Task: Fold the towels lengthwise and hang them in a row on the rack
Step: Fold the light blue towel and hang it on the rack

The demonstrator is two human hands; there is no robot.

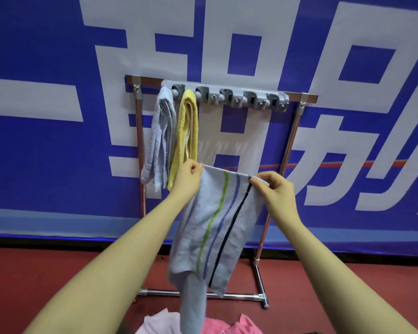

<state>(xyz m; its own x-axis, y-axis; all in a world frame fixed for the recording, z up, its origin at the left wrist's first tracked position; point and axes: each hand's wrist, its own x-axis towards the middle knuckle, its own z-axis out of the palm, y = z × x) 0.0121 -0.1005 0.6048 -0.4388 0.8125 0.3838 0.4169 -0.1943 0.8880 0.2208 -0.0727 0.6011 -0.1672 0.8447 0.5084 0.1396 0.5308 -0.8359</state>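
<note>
A pale grey towel with green, blue and dark stripes (215, 225) hangs stretched between my hands in front of the rack. My left hand (187, 179) pinches its top left corner and my right hand (275, 189) pinches its top right corner. The towel's lower end droops toward the floor. The metal rack (307, 98) stands against the wall with a grey clip strip (227, 94) along its top bar. A light blue towel (159, 136) hangs at the strip's left end, and a yellow towel (186, 136) hangs beside it. The other clips to the right are bare.
A pile of pink towels (227, 325) lies on the red floor at the bottom of the view. The rack's base bar (239, 296) runs along the floor behind the hanging towel. A blue banner with big white characters (58, 56) covers the wall.
</note>
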